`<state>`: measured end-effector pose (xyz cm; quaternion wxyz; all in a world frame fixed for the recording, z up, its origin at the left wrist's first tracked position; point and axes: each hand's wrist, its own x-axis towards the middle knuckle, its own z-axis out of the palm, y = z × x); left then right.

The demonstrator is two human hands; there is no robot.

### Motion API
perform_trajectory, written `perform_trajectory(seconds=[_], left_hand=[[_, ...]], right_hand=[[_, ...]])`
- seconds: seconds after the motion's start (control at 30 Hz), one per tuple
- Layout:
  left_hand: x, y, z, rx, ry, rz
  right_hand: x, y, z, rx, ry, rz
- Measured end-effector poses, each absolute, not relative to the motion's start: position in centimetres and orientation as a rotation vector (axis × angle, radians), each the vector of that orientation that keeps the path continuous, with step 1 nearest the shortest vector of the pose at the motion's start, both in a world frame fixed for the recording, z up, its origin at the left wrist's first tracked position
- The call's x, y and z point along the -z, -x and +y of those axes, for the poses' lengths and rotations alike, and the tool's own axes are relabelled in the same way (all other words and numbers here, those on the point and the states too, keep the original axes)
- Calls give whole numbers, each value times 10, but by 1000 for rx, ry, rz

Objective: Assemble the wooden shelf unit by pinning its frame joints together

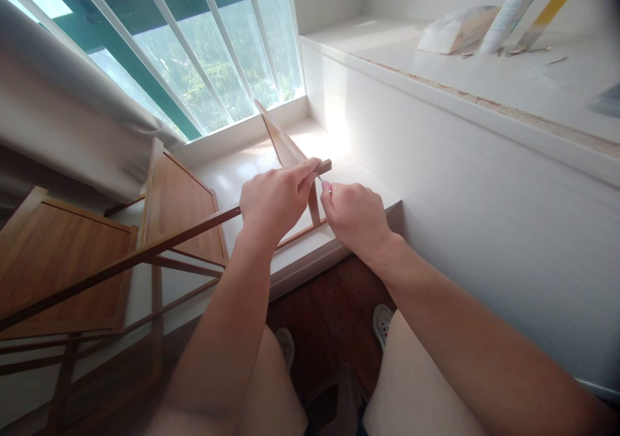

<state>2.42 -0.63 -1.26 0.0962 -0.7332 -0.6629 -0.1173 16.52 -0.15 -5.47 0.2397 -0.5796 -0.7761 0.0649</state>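
Observation:
A wooden shelf frame [159, 216] with brown panels lies tipped on its side across a low white ledge [300, 255] under the window. My left hand [276, 200] is closed round the end of one of its long thin wooden rails [145, 252]. My right hand [356, 213] is closed in a pinch right next to the rail's tip, holding a small thin metal piece [323, 184] that is too small to name. Another wooden panel [283, 142] leans upright behind both hands.
A barred window [203, 48] and a pale curtain [72, 113] are at the back left. A white counter [484, 81] at upper right carries a paper bag [455, 29] and tubes [513, 10]. Dark wooden floor [334, 313] and my shoes lie between my knees.

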Motion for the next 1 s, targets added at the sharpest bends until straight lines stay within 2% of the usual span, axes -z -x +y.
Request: perform_trajectory(seconds=[0.27, 0.7, 0.83, 1.0], left_hand=[[13, -24, -6, 367, 2185, -1950], [12, -24, -6, 346, 2193, -1961], [12, -24, -6, 332, 2165, -1957], [12, -24, -6, 340, 2193, -1972]], right_hand=[[59, -166, 3, -263, 1503, -2084], [61, -160, 1, -841, 1295, -1744], [60, -163, -1, -797, 1327, -1802], [56, -167, -2, -558, 1436, -1965]])
